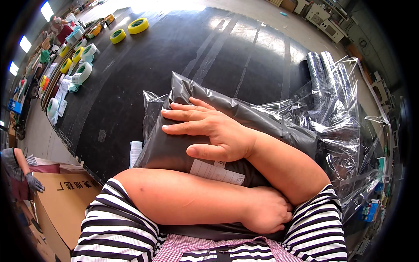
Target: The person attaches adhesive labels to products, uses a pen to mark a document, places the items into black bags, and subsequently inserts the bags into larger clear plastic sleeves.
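A bulky dark grey plastic-wrapped package [163, 148] lies in front of me on the black table. My forearms cross over it. My right hand [214, 131] presses flat on its top, fingers spread and pointing left. My left hand [267, 210] is curled at the package's near right part, beside my right forearm; its fingertips are partly hidden, so what they grip does not show. Between the two forearms sits a white label [217, 172], partly covered. Loose clear plastic film [338, 144] stretches from the package to the right and also pokes out at its left corner.
The black table [144, 65] extends far ahead. Yellow tape rolls [138, 25] and white-and-green rolls [82, 73] line its left edge. Silvery film rolls [316, 72] lie at the right. At the lower left, a person's gloved hand [34, 182] touches a cardboard box [63, 205].
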Demonstrator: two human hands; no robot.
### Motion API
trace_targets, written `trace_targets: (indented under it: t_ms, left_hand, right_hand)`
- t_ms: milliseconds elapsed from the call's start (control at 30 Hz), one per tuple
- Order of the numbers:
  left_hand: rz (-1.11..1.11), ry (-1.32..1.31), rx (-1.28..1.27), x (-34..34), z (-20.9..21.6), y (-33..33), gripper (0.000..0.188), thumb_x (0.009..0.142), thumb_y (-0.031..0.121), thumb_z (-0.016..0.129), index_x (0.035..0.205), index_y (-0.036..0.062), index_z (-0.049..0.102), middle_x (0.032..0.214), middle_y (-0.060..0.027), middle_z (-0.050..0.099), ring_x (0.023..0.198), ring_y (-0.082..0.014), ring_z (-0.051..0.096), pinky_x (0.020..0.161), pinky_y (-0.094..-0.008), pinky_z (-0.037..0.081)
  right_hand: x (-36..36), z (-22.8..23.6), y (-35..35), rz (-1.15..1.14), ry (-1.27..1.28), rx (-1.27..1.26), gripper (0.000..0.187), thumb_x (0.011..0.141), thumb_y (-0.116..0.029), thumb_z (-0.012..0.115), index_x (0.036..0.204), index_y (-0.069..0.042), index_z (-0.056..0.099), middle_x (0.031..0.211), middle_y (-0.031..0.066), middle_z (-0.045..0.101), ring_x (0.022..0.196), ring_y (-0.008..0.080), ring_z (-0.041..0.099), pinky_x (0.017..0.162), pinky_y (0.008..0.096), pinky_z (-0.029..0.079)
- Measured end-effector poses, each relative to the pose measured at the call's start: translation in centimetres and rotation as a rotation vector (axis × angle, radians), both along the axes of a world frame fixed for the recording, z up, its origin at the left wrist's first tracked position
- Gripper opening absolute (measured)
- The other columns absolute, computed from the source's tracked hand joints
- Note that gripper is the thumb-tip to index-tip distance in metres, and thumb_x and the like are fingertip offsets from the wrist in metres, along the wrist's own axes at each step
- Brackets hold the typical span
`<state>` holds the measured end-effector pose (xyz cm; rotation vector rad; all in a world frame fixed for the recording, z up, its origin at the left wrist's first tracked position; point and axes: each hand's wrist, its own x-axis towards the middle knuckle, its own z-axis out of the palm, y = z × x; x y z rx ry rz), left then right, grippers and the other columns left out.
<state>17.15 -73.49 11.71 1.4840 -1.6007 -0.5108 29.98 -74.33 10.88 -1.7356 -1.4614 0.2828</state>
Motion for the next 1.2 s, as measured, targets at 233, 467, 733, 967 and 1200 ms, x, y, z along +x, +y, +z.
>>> trace_targets:
  t_ms: [233, 467, 733, 967, 1200]
  left_hand:
    - [0.002, 0.006, -0.006, -0.1, -0.3, 0.1, 0.031, 0.093, 0.028, 0.058, 0.099, -0.0001, 0.07, 0.099, -0.0177, 0.07, 0.098, -0.0356, 0.066, 0.091, -0.0459, 0.051]
    - [0.029, -0.003, -0.044, -0.3, -0.8, 0.0, 0.031, 0.092, 0.028, 0.058, 0.099, -0.0003, 0.07, 0.1, -0.018, 0.07, 0.099, -0.0356, 0.066, 0.092, -0.0458, 0.051]
    - [-0.009, 0.008, 0.02, -0.1, -0.8, -0.2, 0.031, 0.092, 0.027, 0.058, 0.099, -0.0011, 0.07, 0.101, -0.0188, 0.07, 0.1, -0.0356, 0.066, 0.092, -0.0455, 0.052]
    - [0.011, -0.055, -0.021, -0.3, -1.3, -0.6, 0.032, 0.091, 0.029, 0.058, 0.097, 0.0001, 0.07, 0.101, -0.0176, 0.07, 0.1, -0.0345, 0.066, 0.091, -0.0449, 0.052]
    - [0.055, -0.352, -0.085, -0.3, -1.1, -1.2, 0.033, 0.091, 0.034, 0.058, 0.09, 0.0045, 0.073, 0.096, -0.014, 0.072, 0.088, -0.0331, 0.069, 0.078, -0.0456, 0.055]
  right_hand:
    - [0.1, 0.1, 0.0, 0.006, 0.004, -0.01, 0.057, 0.095, -0.045, 0.056, 0.143, -0.014, 0.057, 0.158, 0.0147, 0.04, 0.15, 0.0363, 0.027, 0.121, 0.0593, 0.009]
    - [0.1, -0.1, 0.0, -0.009, 0.01, 0.036, 0.053, 0.094, -0.042, 0.06, 0.138, -0.012, 0.061, 0.154, 0.0162, 0.044, 0.148, 0.0353, 0.032, 0.122, 0.0573, 0.013]
    - [0.3, 0.0, -0.2, -0.004, 0.071, 0.035, 0.053, 0.094, -0.041, 0.06, 0.138, -0.011, 0.061, 0.155, 0.0157, 0.044, 0.149, 0.0348, 0.031, 0.122, 0.0563, 0.011]
    - [1.5, 0.2, -0.4, 0.123, 0.447, 0.092, 0.049, 0.1, -0.034, 0.054, 0.14, -0.005, 0.058, 0.153, 0.0143, 0.047, 0.15, 0.0296, 0.03, 0.124, 0.052, 0.006]
    - [3.6, -1.7, -1.7, 0.136, 1.473, 0.584, 0.071, 0.105, -0.054, 0.03, 0.147, 0.001, 0.045, 0.151, 0.0213, 0.046, 0.144, 0.0336, 0.04, 0.123, 0.0447, 0.02]
